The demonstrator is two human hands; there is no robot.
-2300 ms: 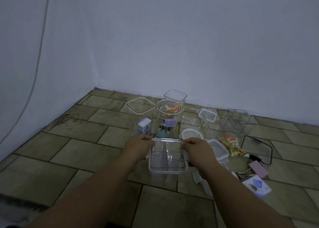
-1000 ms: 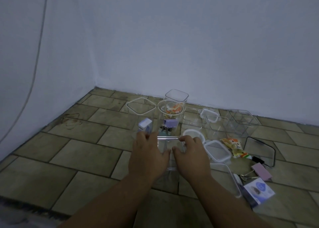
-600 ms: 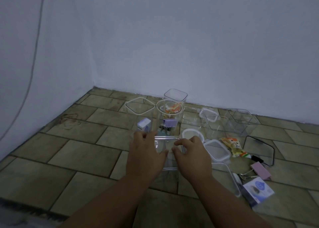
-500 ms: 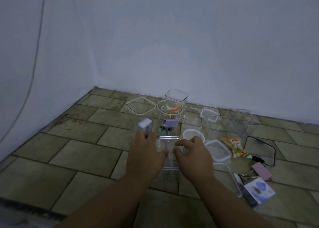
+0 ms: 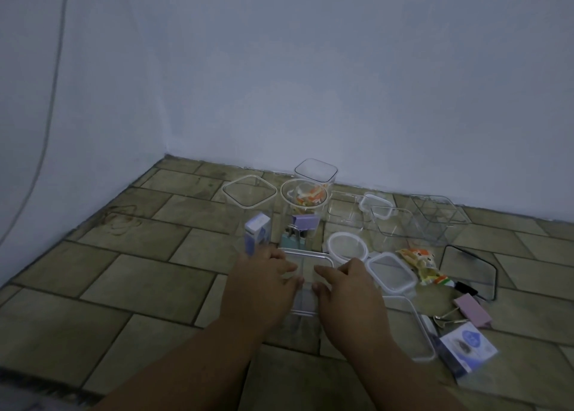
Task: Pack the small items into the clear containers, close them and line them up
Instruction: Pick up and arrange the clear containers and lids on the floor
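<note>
Lidded container (image 5: 306, 260): being pressed by left hand (image 5: 264, 283) and right hand (image 5: 349, 291), fingers flat, together.
Nearby: round lid (image 5: 346, 247) lying just beside it.

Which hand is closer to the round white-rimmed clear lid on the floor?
Right. The right hand sits right next to the round white-rimmed clear lid; the left hand is farther to its left.
</note>
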